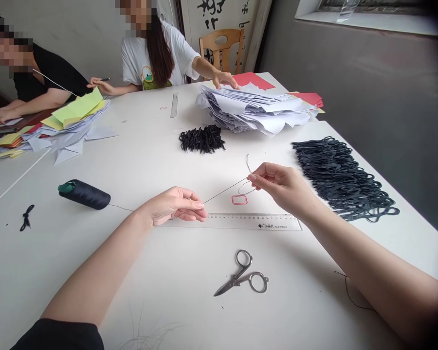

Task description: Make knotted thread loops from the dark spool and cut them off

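A dark thread point(225, 190) runs taut between my two hands above the table. My right hand point(277, 182) pinches it between thumb and forefinger, and a loose loop and tail hang by those fingertips. At the other end, my left hand point(178, 206) has its thumb and fingers closed on the thread. From behind that hand the thread leads to a black spool point(85, 193) with a green end, lying on its side. Below both hands lies a clear ruler point(241, 222), partly hidden by my left hand. Slightly spread metal scissors point(237, 280) rest nearer to me.
Black looped cords point(336, 175) lie right, with a smaller black bundle point(202, 139) mid-table. A large paper stack point(255, 107) stands behind, touched by a person's hand point(224, 79). More papers point(73, 121) lie left beside another person. A small knotted cord point(27, 218) sits left.
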`<state>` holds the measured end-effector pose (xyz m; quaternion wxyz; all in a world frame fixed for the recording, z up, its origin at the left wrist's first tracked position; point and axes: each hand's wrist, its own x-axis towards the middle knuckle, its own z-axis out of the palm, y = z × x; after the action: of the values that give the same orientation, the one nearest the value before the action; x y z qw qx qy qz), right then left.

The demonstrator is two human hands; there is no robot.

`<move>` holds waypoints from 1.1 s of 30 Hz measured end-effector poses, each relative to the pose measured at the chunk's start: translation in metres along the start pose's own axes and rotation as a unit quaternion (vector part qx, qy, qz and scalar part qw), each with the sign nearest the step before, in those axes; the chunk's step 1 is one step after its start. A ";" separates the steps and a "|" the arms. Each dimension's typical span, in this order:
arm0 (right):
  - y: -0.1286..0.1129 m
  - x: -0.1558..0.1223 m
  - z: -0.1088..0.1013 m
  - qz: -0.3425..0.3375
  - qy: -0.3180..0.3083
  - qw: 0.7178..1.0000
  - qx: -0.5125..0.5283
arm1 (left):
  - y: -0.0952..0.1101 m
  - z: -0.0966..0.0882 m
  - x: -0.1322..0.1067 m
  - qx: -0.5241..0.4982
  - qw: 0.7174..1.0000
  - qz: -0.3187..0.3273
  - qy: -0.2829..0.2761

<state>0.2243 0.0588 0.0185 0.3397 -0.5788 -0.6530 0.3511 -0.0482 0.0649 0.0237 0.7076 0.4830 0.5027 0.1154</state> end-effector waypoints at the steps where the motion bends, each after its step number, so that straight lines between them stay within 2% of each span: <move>1: 0.000 0.000 0.000 0.000 -0.001 1.000 -0.002 | 0.000 -0.002 0.000 -0.001 1.000 -0.003 0.000; 11: 0.003 0.001 -0.004 -0.004 -0.010 1.000 -0.008 | -0.003 -0.008 0.003 -0.025 0.999 -0.015 0.018; 19: 0.005 0.002 -0.006 -0.003 -0.027 0.998 -0.057 | -0.005 -0.013 0.007 -0.045 0.998 -0.005 0.037; 22: 0.003 0.000 -0.007 -0.012 -0.032 0.997 -0.072 | -0.003 -0.012 0.004 0.003 1.000 -0.004 0.023; 24: -0.001 -0.002 -0.009 -0.053 -0.043 0.995 -0.077 | 0.001 -0.009 -0.002 0.105 0.994 -0.001 0.028; 26: -0.006 -0.007 -0.010 -0.122 -0.057 0.987 -0.089 | 0.005 -0.002 -0.011 0.241 0.966 0.039 0.086; 28: -0.012 -0.013 -0.011 -0.204 -0.063 0.970 -0.115 | 0.009 0.011 -0.022 0.347 0.908 0.127 0.196; 30: -0.017 -0.020 -0.011 -0.272 -0.067 0.949 -0.141 | 0.012 0.028 -0.030 0.381 0.848 0.217 0.298; 31: -0.020 -0.024 -0.010 -0.296 -0.074 0.940 -0.152 | 0.012 0.037 -0.033 0.376 0.833 0.247 0.322; 33: -0.026 -0.031 -0.006 -0.327 -0.090 0.926 -0.167 | 0.011 0.054 -0.034 0.344 0.845 0.279 0.299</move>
<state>0.2190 0.0259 0.0423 0.2739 -0.3472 -0.8830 0.1571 -0.0162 0.0173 0.0547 0.2487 0.7576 0.5413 0.2667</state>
